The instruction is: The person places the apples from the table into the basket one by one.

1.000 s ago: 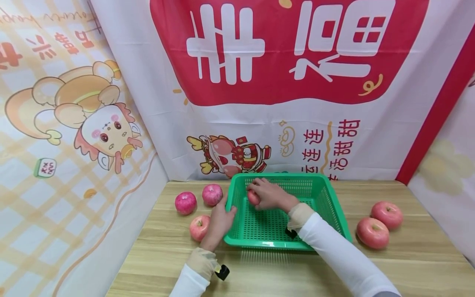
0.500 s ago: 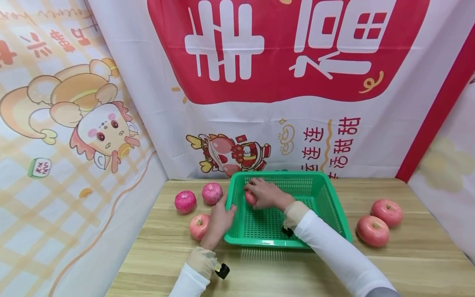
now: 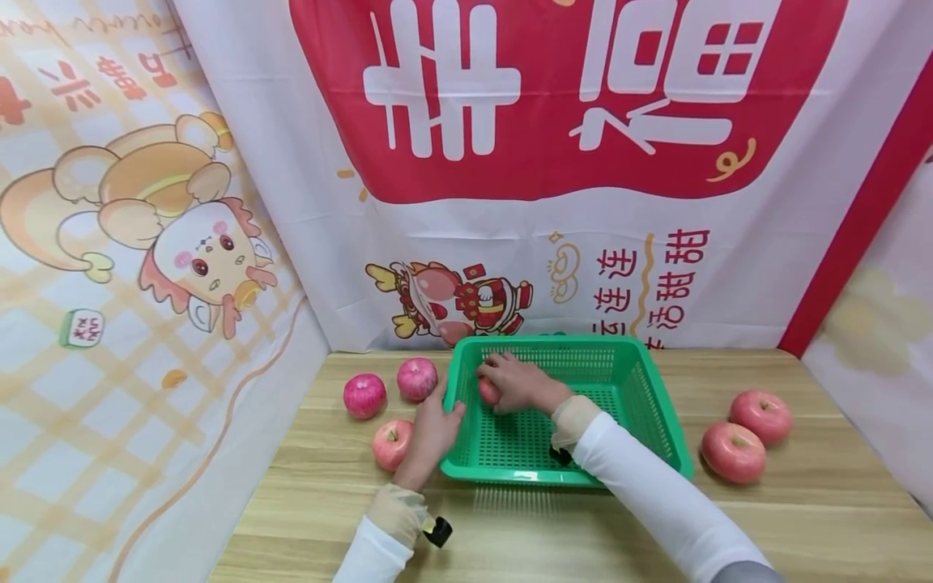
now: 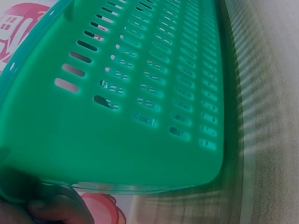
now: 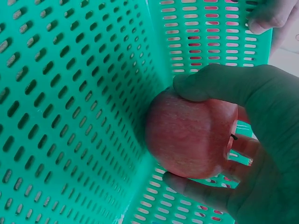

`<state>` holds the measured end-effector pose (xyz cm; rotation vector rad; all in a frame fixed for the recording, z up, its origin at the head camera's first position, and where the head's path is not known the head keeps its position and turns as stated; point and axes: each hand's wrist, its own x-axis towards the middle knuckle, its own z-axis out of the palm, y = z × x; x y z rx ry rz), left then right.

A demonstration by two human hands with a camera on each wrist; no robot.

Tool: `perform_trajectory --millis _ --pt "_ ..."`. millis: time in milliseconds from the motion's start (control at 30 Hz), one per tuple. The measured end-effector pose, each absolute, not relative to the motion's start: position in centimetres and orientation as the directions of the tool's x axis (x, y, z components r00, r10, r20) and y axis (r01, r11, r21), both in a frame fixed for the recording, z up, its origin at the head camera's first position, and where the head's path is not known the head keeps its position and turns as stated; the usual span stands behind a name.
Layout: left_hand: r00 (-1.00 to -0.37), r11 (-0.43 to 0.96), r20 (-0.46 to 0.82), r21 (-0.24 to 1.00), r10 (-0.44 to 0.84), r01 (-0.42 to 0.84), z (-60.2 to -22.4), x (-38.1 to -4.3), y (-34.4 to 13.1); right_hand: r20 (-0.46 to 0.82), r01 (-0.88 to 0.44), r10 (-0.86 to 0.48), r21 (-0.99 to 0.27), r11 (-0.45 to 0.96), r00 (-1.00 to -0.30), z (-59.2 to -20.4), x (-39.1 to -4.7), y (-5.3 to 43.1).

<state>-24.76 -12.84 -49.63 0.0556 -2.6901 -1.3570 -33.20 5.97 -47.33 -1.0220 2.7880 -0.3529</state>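
A green plastic basket (image 3: 525, 474) with slotted walls stands on the table. My left hand (image 3: 435, 431) grips its left rim, the thumb (image 5: 262, 22) over the inner side and the other fingers outside. Inside the basket, near the left wall, my right hand (image 3: 519, 385) holds a red apple (image 5: 189, 135). In the right wrist view thumb and fingers curl round this apple, its dark stem turned toward the palm, low by the basket's slotted floor and wall. Just left of my left hand lies a pinkish apple (image 3: 390, 444), partly covered by the wrist.
Two darker pink apples, a left one (image 3: 364, 396) and a right one (image 3: 418, 379), lie at the back left of the wooden table (image 3: 554, 534). Two large apples, a front one (image 3: 733, 453) and a rear one (image 3: 761, 417), touch at the right. A printed cloth (image 3: 335, 267) hangs behind.
My right hand has shifted slightly left with the apple, closer to the basket's left wall. The left hand keeps its grip on the rim; the other apples stay put.
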Motion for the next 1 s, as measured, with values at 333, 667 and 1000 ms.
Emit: perform_trajectory --millis 333,667,1000 --pt "-0.994 0.583 0.083 0.812 -0.077 0.023 -49.34 -24.43 -12.73 -0.069 -0.612 -0.65 -0.275 0.741 -0.756 -47.72 -33.15 6.0" --pt "-0.994 0.583 0.085 0.812 -0.072 0.027 -49.26 -24.28 -12.75 -0.074 -0.607 -0.642 -0.259 0.752 -0.763 -47.86 -32.93 5.95" --pt "-0.995 0.571 0.069 0.82 -0.073 0.015 -49.35 -24.46 -12.83 -0.072 -0.602 -0.634 -0.246 0.759 -0.77 -47.76 -32.9 5.87"
